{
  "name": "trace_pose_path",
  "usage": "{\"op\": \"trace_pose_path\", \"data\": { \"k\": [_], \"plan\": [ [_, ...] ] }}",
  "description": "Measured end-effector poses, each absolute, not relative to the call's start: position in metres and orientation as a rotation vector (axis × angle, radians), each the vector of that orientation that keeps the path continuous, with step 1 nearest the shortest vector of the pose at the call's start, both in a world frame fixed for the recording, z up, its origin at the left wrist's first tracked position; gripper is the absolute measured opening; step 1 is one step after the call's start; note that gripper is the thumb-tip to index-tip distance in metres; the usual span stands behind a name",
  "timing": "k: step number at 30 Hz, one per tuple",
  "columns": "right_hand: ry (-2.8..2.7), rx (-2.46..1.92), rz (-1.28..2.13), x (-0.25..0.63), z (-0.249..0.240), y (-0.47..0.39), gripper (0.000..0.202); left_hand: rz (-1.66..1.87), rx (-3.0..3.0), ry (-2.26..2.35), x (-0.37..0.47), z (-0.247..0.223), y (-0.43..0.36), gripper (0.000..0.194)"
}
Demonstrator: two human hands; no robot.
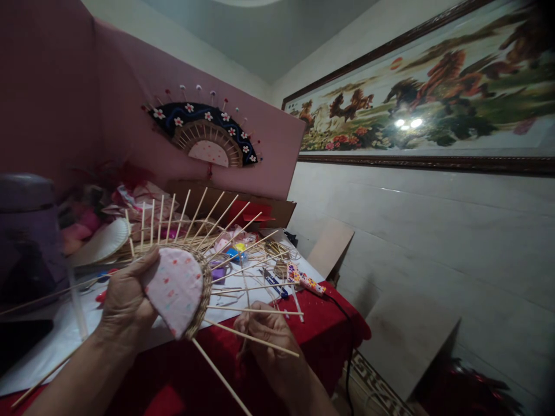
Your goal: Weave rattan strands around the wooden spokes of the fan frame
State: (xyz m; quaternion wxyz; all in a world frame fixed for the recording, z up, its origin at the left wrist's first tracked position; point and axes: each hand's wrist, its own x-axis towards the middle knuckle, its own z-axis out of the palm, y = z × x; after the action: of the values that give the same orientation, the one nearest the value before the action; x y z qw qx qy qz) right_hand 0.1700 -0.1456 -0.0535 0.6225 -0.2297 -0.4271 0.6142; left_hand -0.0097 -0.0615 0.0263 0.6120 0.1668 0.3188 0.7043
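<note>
left hand [130, 289] gripping fan piece [176, 286] by its cloth half-disc, held up over table [342, 332] — right hand [269, 335] closed, fingers pinched at the lower sticks [255, 312], exact grip unclear

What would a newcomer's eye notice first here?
First, probably the semicircular fan of pink patterned cloth and pale wooden sticks, held in the left hand. Then the dark, flowered, curved fan on the pink panel behind, and the long framed horse picture at right.

Thin sticks [234, 222] spread like a fence above the table. Over the red cloth [173, 381], one stick crossed the space.
</note>
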Motion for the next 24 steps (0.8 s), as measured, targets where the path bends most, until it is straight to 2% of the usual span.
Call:
{"op": "trace_pose_path", "data": {
  "k": [20, 24],
  "plan": [
    [-0.889, -0.535, 1.549, 0.169, -0.058, -0.149, 0.026, 1.629, 0.406, 0.716, -0.01, 0.026, -0.062, 0.014],
    [-0.856, -0.599, 1.478, 0.171, -0.06, -0.155, 0.024, 1.648, 0.396, 0.714, -0.011, 0.024, -0.06, 0.014]
  ]
}}
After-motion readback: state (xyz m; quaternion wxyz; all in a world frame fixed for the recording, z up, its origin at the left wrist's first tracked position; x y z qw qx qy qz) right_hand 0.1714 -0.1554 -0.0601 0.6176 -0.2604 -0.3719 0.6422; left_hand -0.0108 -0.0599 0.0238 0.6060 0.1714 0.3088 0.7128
